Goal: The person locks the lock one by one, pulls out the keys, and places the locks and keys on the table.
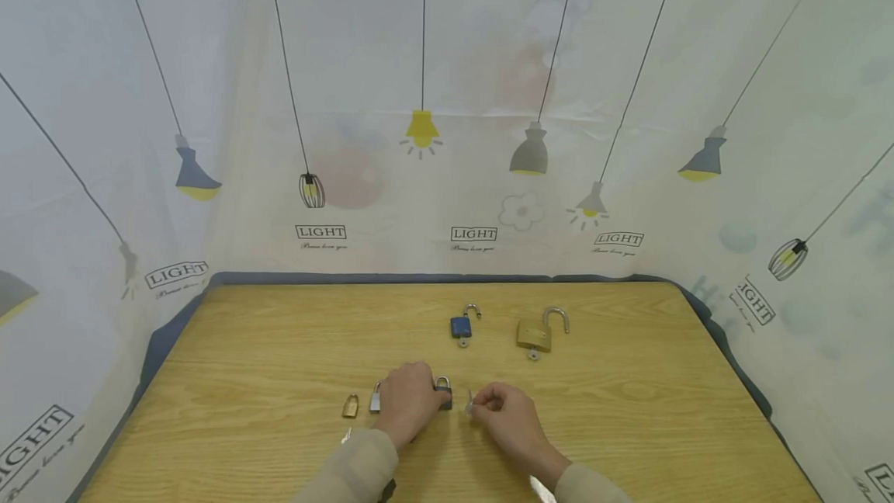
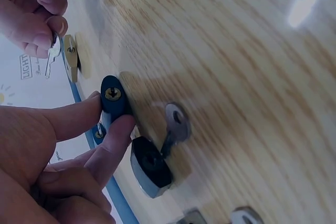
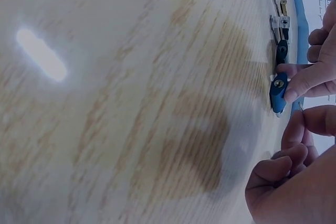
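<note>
My left hand [image 1: 412,402] pinches a small blue padlock [image 2: 112,99] between thumb and forefinger, standing it on the wooden table [image 1: 279,348]; its keyhole faces the left wrist camera and its shackle [image 1: 443,384] shows past my knuckles. My right hand [image 1: 490,404] sits just to the right and pinches a small silver key [image 1: 469,404], a short gap from the lock. The right wrist view shows the blue padlock [image 3: 277,91] held by left fingertips [image 3: 304,77]. A dark padlock [image 2: 149,166] with a key in it lies by my left hand.
A small brass padlock [image 1: 350,406] and a silver padlock [image 1: 375,398] lie left of my left hand. Farther back, a blue padlock [image 1: 461,325] and a larger brass padlock [image 1: 536,334] lie with shackles open and keys in them. A printed curtain [image 1: 447,138] surrounds the table.
</note>
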Demonstrator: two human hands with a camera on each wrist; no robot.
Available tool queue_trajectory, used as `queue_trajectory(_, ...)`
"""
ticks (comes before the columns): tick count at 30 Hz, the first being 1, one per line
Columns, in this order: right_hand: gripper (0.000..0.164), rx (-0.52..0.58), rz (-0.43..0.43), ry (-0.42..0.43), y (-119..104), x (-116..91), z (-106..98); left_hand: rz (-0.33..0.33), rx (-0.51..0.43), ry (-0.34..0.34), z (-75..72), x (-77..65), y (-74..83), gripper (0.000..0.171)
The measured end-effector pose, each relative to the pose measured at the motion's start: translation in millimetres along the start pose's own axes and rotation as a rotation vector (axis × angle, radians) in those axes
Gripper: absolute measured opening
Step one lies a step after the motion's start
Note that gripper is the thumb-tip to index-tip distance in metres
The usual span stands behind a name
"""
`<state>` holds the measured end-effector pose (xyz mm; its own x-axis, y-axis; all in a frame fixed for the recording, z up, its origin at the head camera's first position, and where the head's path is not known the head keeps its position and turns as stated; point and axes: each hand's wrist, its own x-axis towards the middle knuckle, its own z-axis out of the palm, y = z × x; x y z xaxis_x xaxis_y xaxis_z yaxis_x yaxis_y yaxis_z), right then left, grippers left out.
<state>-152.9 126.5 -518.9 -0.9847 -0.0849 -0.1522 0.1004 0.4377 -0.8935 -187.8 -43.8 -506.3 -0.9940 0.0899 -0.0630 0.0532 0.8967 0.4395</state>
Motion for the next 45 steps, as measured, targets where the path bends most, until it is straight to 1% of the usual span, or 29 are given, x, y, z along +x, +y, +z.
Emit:
queue_trajectory(9,0.009,-0.056,-0.004,-0.028,2.1,1.1,0.6,-0.013,0.012,-0.005,-0.9,0.8,-1.0,0.047)
queue_trajectory(14,0.010,-0.112,-0.031,-0.046,3.8,-0.1,2.7,-0.014,0.018,0.002,0.5,1.2,-3.3,0.047)
queue_trajectory(17,0.010,-0.127,-0.047,-0.064,4.7,-0.6,4.2,-0.006,0.019,0.007,-0.2,1.0,-5.5,0.047)
queue_trajectory(20,0.010,-0.129,-0.058,-0.083,5.4,-0.6,5.5,0.002,-0.005,0.003,-4.2,0.3,-7.5,0.041)
queue_trajectory(24,0.009,-0.141,-0.075,-0.106,4.3,-1.0,7.9,-0.006,-0.090,0.000,-11.7,0.2,-10.9,0.029)
queue_trajectory(27,0.008,-0.160,-0.086,-0.121,2.1,-3.0,10.8,-0.011,-0.128,0.020,-17.3,-0.4,-14.2,0.029)
queue_trajectory(30,0.007,-0.191,-0.108,-0.113,-0.6,-5.8,14.7,-0.003,-0.107,0.058,-22.2,-1.3,-17.9,0.029)
queue_trajectory(34,0.008,-0.242,-0.132,-0.087,-3.3,-8.2,20.3,-0.012,-0.109,0.075,-27.9,-3.1,-22.4,0.026)
queue_trajectory(38,0.009,-0.282,-0.126,-0.073,-5.9,-7.7,24.9,-0.044,-0.133,0.053,-31.5,-3.9,-27.0,0.024)
queue_trajectory(42,0.010,-0.306,-0.117,-0.071,-7.5,-4.8,28.3,-0.072,-0.134,0.039,-32.6,-3.8,-31.8,0.023)
queue_trajectory(45,0.010,-0.328,-0.111,-0.074,-7.0,-2.5,30.4,-0.075,-0.136,0.036,-32.5,-3.5,-35.1,0.022)
